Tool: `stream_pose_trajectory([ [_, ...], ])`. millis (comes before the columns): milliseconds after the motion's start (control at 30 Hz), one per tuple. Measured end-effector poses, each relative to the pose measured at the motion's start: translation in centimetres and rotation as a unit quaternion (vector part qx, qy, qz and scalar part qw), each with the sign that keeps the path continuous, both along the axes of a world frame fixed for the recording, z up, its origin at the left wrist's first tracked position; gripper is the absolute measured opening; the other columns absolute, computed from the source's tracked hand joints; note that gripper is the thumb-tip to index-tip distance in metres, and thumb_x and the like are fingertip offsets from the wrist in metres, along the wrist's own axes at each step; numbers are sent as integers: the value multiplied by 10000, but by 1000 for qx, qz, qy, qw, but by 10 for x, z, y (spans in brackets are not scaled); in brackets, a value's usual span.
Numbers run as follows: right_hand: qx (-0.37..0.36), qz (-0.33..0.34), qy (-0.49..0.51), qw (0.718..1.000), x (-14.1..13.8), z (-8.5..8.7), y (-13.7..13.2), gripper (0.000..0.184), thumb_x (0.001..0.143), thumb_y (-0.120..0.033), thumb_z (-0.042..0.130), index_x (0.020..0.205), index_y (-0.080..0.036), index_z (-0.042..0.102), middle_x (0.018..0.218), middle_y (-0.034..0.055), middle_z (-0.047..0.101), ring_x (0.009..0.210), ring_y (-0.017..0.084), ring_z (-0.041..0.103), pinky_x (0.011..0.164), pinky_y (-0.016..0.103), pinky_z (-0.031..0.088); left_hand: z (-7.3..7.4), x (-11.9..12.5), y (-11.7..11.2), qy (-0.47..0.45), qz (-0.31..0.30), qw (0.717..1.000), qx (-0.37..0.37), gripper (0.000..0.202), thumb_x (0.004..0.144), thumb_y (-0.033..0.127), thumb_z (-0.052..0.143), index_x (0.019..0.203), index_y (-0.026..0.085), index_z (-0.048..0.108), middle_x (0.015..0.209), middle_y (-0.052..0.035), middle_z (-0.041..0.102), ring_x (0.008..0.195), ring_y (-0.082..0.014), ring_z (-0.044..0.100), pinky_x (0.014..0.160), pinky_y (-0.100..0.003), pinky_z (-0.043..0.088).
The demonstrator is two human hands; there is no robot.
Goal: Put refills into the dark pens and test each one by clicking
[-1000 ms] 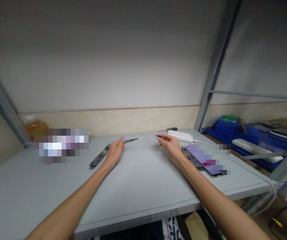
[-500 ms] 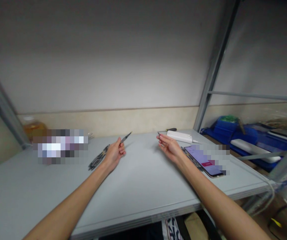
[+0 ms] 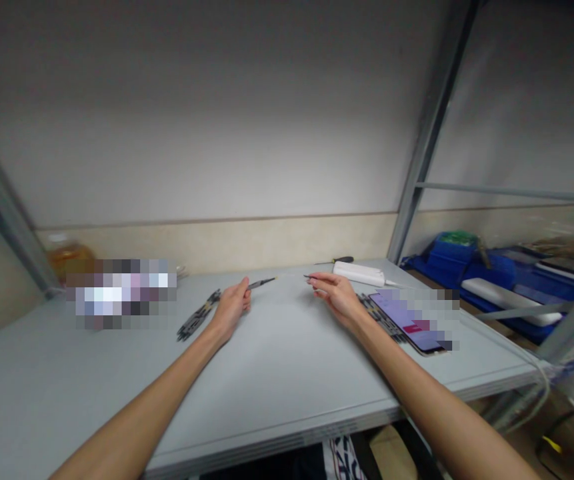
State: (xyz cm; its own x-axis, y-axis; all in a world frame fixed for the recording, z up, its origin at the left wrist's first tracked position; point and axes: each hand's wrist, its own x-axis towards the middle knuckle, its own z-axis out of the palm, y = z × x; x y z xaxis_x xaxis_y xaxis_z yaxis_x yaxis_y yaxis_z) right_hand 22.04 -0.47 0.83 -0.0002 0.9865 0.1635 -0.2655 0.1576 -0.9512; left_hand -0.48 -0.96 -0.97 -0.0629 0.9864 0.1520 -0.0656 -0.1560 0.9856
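Note:
My left hand (image 3: 233, 305) is closed round a slim grey pen-like piece (image 3: 263, 283) with a small yellowish tip pointing right. Opposite it, my right hand (image 3: 337, 293) pinches a short thin dark piece (image 3: 307, 277) between thumb and fingers; its kind is too small to make out. A gap separates the two pieces, both held above the table. Beside my left wrist lies a bundle of similar slim grey pieces (image 3: 197, 317). A second bundle of grey pieces (image 3: 384, 319) lies by my right forearm, partly hidden behind it.
A phone (image 3: 409, 323) with a lit screen lies at the right. Behind it are a white power strip (image 3: 359, 273) and a screwdriver (image 3: 343, 259). A bottle of amber liquid (image 3: 69, 257) stands back left. Metal posts (image 3: 429, 133) flank the grey table (image 3: 267, 393); blue bins (image 3: 451, 257) sit beyond.
My left hand has tilted its piece flatter and swung the tip right and down. My right hand has turned, bringing its small piece slightly left and lower, so the two tips are closer.

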Motion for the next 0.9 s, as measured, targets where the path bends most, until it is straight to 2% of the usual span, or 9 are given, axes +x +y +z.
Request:
stream_pose_trajectory([
  [333, 19, 0, -15, 1000, 0, -6, 3, 250, 496, -262, 770, 718, -168, 706, 732, 39, 665, 665, 131, 557, 581, 247, 418, -6, -2, 3, 73, -4, 997, 11, 464, 721, 603, 469, 535, 191, 367, 449, 83, 297, 409, -65, 289, 458, -206, 293],
  [633, 57, 1, -74, 996, 1, -10, 7, 267, 539, -312, 743, 759, -166, 708, 762, 52, 675, 654, 143, 564, 579, 258, 428, -8, -2, 3, 135, 8, 990, 27, 470, 740, 614, 422, 529, 199, 361, 445, 76, 297, 405, -82, 290, 447, -220, 267],
  [900, 69, 9, -139, 988, -5, -9, 0, 271, 559, -320, 724, 770, -152, 709, 645, 32, 655, 541, 120, 527, 570, 270, 418, -13, 4, 1, 150, -12, 988, 44, 473, 739, 617, 430, 537, 191, 395, 446, 72, 321, 411, -85, 303, 441, -220, 251],
])
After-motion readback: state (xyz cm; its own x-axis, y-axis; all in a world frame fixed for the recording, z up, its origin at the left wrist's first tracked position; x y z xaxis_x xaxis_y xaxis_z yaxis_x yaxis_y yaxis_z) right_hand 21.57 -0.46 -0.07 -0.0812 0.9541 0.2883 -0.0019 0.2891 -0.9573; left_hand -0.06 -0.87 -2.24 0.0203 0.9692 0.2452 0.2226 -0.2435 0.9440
